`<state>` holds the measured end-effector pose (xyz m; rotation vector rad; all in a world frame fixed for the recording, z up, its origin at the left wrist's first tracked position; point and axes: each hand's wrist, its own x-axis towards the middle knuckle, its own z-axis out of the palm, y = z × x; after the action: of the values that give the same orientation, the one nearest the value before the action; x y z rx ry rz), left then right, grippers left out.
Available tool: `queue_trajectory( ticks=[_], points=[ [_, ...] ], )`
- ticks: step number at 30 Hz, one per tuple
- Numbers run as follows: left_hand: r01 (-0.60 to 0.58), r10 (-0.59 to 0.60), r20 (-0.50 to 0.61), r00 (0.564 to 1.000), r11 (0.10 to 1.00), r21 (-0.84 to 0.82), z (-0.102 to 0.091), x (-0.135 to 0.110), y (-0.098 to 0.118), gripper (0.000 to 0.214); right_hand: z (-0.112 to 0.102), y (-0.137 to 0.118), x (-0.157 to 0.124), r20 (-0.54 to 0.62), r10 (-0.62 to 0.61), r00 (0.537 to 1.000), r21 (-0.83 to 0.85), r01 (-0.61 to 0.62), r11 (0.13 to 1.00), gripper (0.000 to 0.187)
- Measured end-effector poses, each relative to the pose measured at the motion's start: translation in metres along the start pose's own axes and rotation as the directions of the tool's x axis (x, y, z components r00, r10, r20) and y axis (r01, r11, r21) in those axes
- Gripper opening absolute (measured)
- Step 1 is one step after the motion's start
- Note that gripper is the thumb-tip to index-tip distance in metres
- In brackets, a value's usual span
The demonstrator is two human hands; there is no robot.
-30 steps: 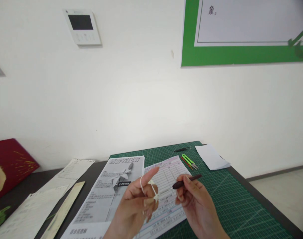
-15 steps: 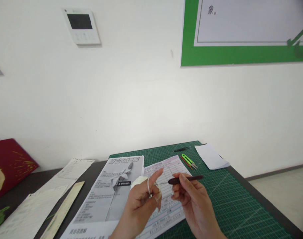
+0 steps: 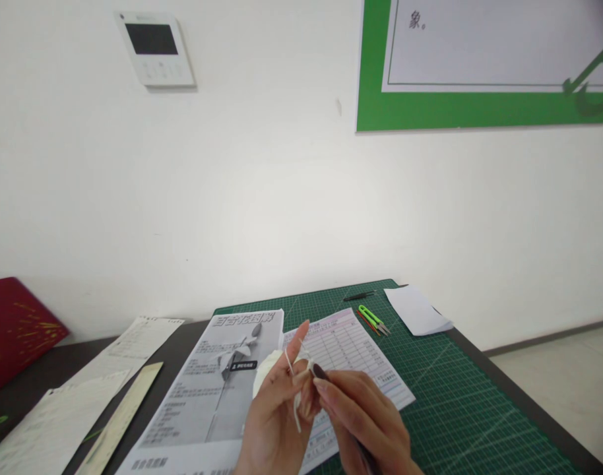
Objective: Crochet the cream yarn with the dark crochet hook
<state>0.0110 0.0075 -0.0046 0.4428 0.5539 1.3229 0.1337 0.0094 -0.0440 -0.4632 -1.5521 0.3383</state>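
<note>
While the left hand (image 3: pixel 274 415) holds its forefinger straight up and curls its other fingers (image 3: pixel 301 396) inward, a strand of white yarn (image 3: pixel 287 361) loops around that forefinger and hangs down past the curled fingers, which press together on it. A small white crochet piece (image 3: pixel 262 369) sits just behind these fingers, on their left side; how it is gripped is hidden. The right hand (image 3: pixel 363 419) lies close against the left, its fingers (image 3: pixel 331 389) pinched together around a dark hook (image 3: pixel 318 371), whose tip meets the yarn right at the left fingertips. The hook's shaft runs under the right fingers and shows again as a dark stub below the palm. Both hands hover above the worktop (image 3: pixel 183 333), over two sheets. A grey printed sheet (image 3: pixel 217 389) lies beneath and to the left of the left fingers, and a pink form (image 3: pixel 353 346) lies beyond the right fingers. Under the form spreads a green mat (image 3: pixel 460 402), stretching away to the right of the right fingers. Well beyond the fingertips, near the wall, lie green snips (image 3: pixel 373 316), a thin dark tool (image 3: pixel 359 296) and a white paper (image 3: pixel 417 310). Far to the left of the left fingers rest a ruler (image 3: pixel 118 422), more papers (image 3: pixel 59 422) and a red bag (image 3: pixel 14 330).
</note>
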Motion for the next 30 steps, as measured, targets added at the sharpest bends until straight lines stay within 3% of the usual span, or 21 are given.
queue_trajectory(
  ticks=[4, 8, 11, 19, 30],
  points=[
    [0.046, -0.034, 0.144, 0.989, 0.995, -0.083, 0.000, 0.000, 0.006, 0.053, 0.002, -0.009, 0.005, -0.090, 0.261, 0.961, 0.205, -0.238, 0.949, 0.038],
    [0.055, -0.035, 0.213, 0.977, 0.994, -0.092, -0.004, 0.001, 0.009, 0.055, 0.005, -0.012, 0.006, -0.142, 0.549, 0.824, 0.468, -0.433, 0.771, 0.011],
    [0.043, -0.017, 0.241, 0.970, 0.994, -0.103, -0.005, 0.002, 0.012, 0.054, 0.004, -0.006, 0.003, -0.079, 0.679, 0.730, 0.608, -0.505, 0.613, 0.011],
    [0.066, -0.029, 0.293, 0.956, 0.991, -0.120, -0.009, 0.003, 0.017, 0.054, -0.004, 0.001, 0.005, 0.054, 0.741, 0.669, 0.748, -0.519, 0.414, 0.012],
    [0.065, -0.001, 0.386, 0.922, 0.986, -0.153, -0.012, 0.003, 0.020, 0.057, -0.007, 0.002, 0.008, 0.088, 0.738, 0.669, 0.751, -0.532, 0.392, 0.012]
  ],
)
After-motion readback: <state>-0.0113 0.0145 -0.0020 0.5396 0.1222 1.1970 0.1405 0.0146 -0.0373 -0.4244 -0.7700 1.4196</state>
